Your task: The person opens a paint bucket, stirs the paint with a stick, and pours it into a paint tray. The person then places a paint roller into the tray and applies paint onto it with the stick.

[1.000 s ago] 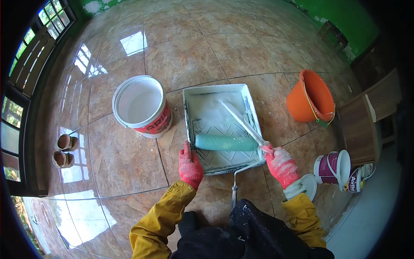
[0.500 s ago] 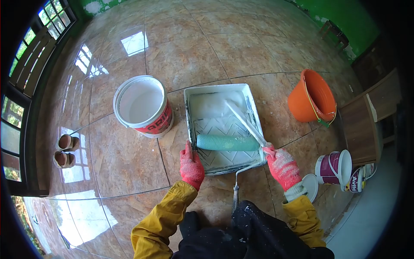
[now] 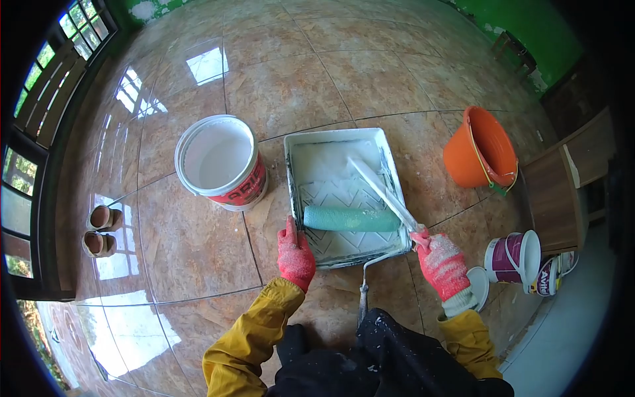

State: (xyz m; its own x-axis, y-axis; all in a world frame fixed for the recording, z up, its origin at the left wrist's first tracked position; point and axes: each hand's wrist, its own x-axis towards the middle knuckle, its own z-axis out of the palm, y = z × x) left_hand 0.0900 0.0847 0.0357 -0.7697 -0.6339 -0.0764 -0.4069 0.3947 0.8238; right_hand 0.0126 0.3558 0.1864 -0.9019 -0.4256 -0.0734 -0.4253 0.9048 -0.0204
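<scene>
A paint tray (image 3: 299, 241) with a ribbed slope lies on the floor before me, white paint pooled in its far end. Across its near half rests a paint roller (image 3: 350, 219) with a green sleeve; its wire handle hangs over the near edge. My left hand (image 3: 295, 258), in a red glove, grips the tray's near left side, index finger stretched along the rim. Over the tray's right side, my gloved right hand (image 3: 442, 261) is closed around the lower end of a white paint-coated stick (image 3: 382, 190). The stick's far tip is in the white paint.
A bucket of white paint (image 3: 254, 185) stands left of the tray. To the right are an orange bucket (image 3: 463, 155), a purple-and-white pail (image 3: 506, 258), a round white lid (image 3: 477, 286) and wooden furniture (image 3: 552, 192). Sandals (image 3: 99, 245) lie far left by the window.
My right hand has shifted slightly right and toward me with the stick, whose tip has moved a little in the paint. My left hand stays at the tray's side.
</scene>
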